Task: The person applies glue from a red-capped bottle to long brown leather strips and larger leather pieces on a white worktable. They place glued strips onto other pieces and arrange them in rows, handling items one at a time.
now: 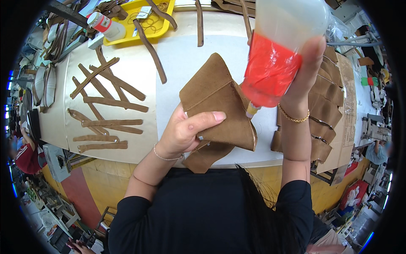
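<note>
My left hand (pixel 186 129) grips a stitched brown suede piece (pixel 215 101), thumb pressed on its face and fingers behind it. The piece is folded open, with a flap hanging below my wrist. In my right hand (pixel 306 80) is a squeeze bottle (pixel 275 63), translucent above with a red band around it. It is tipped nozzle down, and its yellowish tip (pixel 252 110) is at the right edge of the suede piece; whether it touches I cannot tell. Several brown strips (pixel 114 101) lie crossed over each other on the table to the left.
A yellow tray (pixel 158 27) with rubber bands stands at the far left, a white bottle with a red label (pixel 105 25) beside it. More brown strips (pixel 200 23) lie at the back. On the right, overlapping brown suede pieces (pixel 323 106) rest on cardboard (pixel 347 106).
</note>
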The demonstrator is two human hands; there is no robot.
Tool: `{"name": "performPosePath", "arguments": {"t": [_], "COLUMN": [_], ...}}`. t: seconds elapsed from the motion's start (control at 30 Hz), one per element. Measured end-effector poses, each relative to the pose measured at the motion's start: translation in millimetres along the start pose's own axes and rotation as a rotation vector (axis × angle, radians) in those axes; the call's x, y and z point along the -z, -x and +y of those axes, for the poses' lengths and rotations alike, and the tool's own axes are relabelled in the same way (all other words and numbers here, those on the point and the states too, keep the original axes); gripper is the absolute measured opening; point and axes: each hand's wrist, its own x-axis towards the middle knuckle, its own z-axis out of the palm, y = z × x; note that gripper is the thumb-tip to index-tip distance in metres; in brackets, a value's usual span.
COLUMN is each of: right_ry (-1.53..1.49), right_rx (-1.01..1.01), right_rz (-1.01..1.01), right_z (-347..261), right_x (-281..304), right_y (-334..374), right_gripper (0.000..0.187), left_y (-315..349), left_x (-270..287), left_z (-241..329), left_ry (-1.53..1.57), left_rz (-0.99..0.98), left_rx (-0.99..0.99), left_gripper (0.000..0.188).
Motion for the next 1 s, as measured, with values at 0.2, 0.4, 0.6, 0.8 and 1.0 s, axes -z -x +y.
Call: {"name": "performPosePath", "arguments": {"t": [0.2,0.4,0.6,0.8,1.0], "right_ry": [-0.113,-0.132,0.054,0.167,0.184], "right_rx": [-0.057,-0.065,-0.004,0.071,0.085], "right_rz": [0.006,-0.057,-0.047,-0.128,-0.106], "right_z": [4,9,16,-8,-15], "right_x": [-7,-16,7,-11,-18], "right_y": [-10,-17,-11,-3,8], "right_gripper": [0.083,0.080,0.075,0.062,0.061], "left_y": [1,2,0,-2,-4], "left_x": [1,3,-1,2,0], "left_z": [0,0,3,1,1], "left_ry": [0.000,-0.011,-0.018,0.037,0.066], "left_rz": [-0.018,-0.015,0.013,0.007,0.030], "left_rx": [0.002,-0.003,-0.010,-0.010,-0.060], "left_gripper": [0.042,0.042,0.045,0.041,0.043]}}
